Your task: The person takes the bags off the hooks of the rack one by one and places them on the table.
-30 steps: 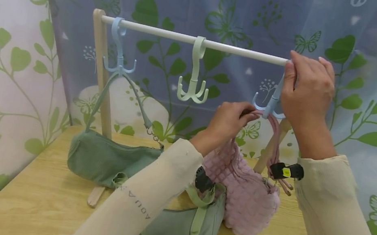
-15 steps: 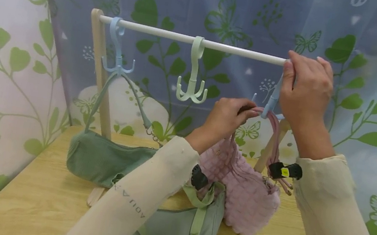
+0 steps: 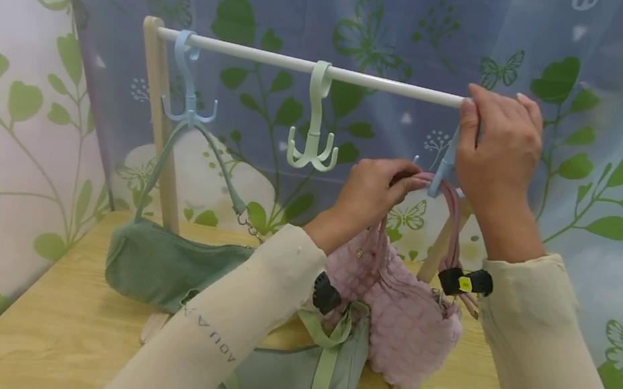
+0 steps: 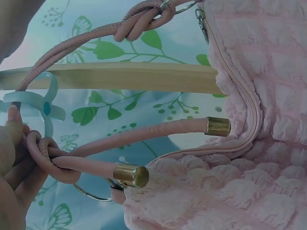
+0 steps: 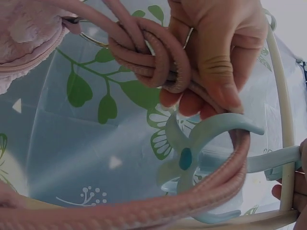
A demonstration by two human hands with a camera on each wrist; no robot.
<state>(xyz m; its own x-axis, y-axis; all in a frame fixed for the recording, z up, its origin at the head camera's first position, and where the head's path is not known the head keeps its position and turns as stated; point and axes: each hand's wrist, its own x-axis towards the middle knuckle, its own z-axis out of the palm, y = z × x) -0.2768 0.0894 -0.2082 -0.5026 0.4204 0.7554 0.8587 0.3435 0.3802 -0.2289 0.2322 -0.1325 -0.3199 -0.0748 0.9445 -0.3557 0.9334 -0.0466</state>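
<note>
My left hand (image 3: 372, 187) pinches the strap (image 3: 454, 224) of a pink puckered shoulder bag (image 3: 414, 333). The strap lies in a blue multi-prong hook (image 3: 442, 171) at the right of a white rail (image 3: 392, 87). In the right wrist view, thumb and fingers hold the strap below its knot (image 5: 153, 55), with one hook prong arching over it. My right hand (image 3: 503, 143) grips the rail's right end, where it hides the top of the blue hook. The bag hangs tilted, its lower part close to the table.
A green corduroy bag (image 3: 172, 264) hangs from another blue hook (image 3: 189, 108) at left. A pale green hook (image 3: 312, 143) hangs mid-rail with nothing on it. On the wooden table (image 3: 58, 324), a grey-green bag (image 3: 297, 379) lies in front, partly behind my left sleeve.
My left hand has raised the pink strap slightly at the hook, and the pink bag has shifted up a little. My right hand keeps its hold. The whole view has drifted slightly left.
</note>
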